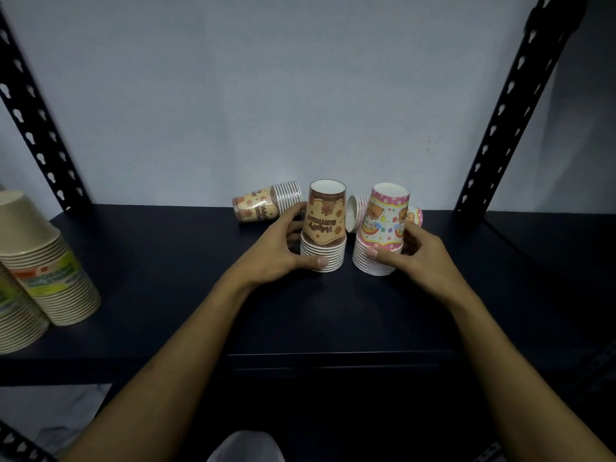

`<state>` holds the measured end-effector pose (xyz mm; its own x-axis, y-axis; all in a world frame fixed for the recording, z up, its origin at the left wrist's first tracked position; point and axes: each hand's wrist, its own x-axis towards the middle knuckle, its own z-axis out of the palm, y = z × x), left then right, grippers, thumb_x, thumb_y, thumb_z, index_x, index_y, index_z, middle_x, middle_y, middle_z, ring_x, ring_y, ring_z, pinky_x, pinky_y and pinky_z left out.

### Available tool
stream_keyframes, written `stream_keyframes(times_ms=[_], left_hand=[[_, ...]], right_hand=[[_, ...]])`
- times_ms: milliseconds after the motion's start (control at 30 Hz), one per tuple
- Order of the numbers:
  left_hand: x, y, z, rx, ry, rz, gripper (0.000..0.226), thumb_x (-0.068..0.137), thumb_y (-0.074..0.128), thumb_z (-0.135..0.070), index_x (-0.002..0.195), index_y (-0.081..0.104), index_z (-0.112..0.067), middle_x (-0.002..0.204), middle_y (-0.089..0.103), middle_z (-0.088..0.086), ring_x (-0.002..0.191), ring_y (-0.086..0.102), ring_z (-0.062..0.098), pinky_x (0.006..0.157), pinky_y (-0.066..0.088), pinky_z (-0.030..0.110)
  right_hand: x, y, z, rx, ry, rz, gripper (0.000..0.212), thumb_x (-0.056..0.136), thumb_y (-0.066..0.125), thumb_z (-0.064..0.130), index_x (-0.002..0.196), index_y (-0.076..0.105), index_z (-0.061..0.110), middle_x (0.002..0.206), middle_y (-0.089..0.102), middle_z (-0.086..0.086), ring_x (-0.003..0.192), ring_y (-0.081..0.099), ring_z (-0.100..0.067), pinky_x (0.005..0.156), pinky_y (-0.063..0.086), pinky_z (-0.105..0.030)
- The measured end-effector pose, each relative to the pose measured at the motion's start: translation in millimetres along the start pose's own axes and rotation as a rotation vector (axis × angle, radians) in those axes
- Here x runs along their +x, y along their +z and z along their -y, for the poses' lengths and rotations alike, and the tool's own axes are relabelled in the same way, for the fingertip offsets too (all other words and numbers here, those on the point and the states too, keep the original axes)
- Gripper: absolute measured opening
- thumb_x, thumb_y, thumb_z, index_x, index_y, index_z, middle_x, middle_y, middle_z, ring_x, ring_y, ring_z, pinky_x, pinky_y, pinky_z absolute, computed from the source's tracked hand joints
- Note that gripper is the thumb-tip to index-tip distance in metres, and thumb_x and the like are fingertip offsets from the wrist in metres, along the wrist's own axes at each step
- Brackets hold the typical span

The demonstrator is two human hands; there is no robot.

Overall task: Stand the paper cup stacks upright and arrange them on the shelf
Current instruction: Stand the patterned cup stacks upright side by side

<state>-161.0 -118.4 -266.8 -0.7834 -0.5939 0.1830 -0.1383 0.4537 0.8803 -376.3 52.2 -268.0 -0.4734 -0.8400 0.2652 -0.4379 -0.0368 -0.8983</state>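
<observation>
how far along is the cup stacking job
Done: two beige stacks stand at the shelf's left end. In hand: the left hand grips an upright brown stack and the right hand an upright pink stack. Left: a brown stack and a pink stack lie on their sides behind.

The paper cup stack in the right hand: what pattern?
Pink paper cup stack with cartoon bears and rainbows; head view.

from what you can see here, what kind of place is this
Probably a storeroom or shop stockroom: a dark shelf on slotted metal uprights against a bare wall, stocked with paper cup stacks.
</observation>
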Motion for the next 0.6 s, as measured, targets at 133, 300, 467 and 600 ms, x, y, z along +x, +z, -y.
stream_keyframes(times_ms=[133,300,467,600], left_hand=[[0.0,6.1,0.5,0.082,0.0,-0.057,0.097,0.064,0.095,-0.032,0.146,0.045,-0.024,0.129,0.064,-0.009,0.115,0.064,0.008,0.104,0.053,0.038],[0.4,10.5,-0.3,0.128,0.013,-0.072,0.086,0.065,0.093,-0.039,0.14,0.052,-0.025,0.129,0.066,-0.012,0.114,0.063,0.005,0.103,0.053,0.036],[0.1,12.5,-0.3,0.122,0.02,-0.048,0.085,0.068,0.091,-0.04,0.141,0.05,-0.026,0.131,0.065,-0.013,0.116,0.063,0.004,0.105,0.052,0.035],[0.3,12.5,1.8,0.113,0.024,-0.042,0.084,0.068,0.091,-0.042,0.141,0.051,-0.029,0.13,0.066,-0.014,0.116,0.064,0.002,0.106,0.051,0.035]], right_hand=[[-0.7,-0.7,0.1,-0.001,0.005,0.017,0.056,0.076,0.088,0.027,0.127,0.066,0.019,0.117,0.074,0.01,0.103,0.071,0.001,0.085,0.056,-0.017],[0.0,-2.3,0.1,0.006,0.024,0.074,0.052,0.081,0.084,0.017,0.13,0.064,0.018,0.123,0.073,0.007,0.112,0.069,-0.005,0.099,0.054,-0.029],[-0.8,-2.0,2.8,0.028,0.029,0.113,0.05,0.084,0.081,0.011,0.13,0.064,0.018,0.123,0.074,0.006,0.113,0.069,-0.004,0.101,0.052,-0.028],[-2.1,-1.1,4.5,0.025,0.013,0.106,0.052,0.081,0.084,0.018,0.129,0.064,0.019,0.123,0.074,0.008,0.111,0.07,-0.003,0.097,0.055,-0.026]])
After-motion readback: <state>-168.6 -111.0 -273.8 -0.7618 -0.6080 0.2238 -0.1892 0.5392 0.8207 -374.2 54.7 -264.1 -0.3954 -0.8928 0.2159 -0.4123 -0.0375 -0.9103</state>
